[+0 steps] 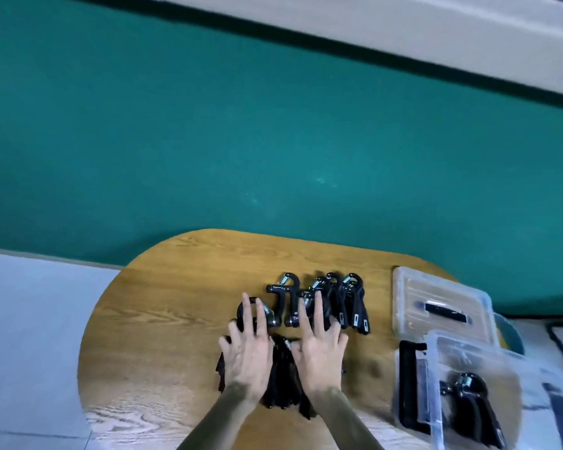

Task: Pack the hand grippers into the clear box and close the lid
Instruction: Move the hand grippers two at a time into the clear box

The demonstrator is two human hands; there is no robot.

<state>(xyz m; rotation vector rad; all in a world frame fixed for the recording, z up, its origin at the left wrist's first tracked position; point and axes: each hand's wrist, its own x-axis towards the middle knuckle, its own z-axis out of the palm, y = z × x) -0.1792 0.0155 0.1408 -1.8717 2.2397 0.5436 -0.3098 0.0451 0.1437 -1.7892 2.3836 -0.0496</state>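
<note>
Several black hand grippers [348,300] with metal springs lie in a group on the wooden table [163,319]. My left hand [249,349] and my right hand [320,349] rest flat on the nearer grippers, fingers spread, palms down. More grippers [283,381] show between my wrists. At the right stands the clear box [468,394] with at least one gripper [472,394] inside. The clear lid [442,306] with a black handle lies flat on the table behind the box.
The rounded table stands against a teal wall [241,141]. Pale floor [30,319] lies to the left. The box hangs near the table's right edge, with dark items beyond it at the far right.
</note>
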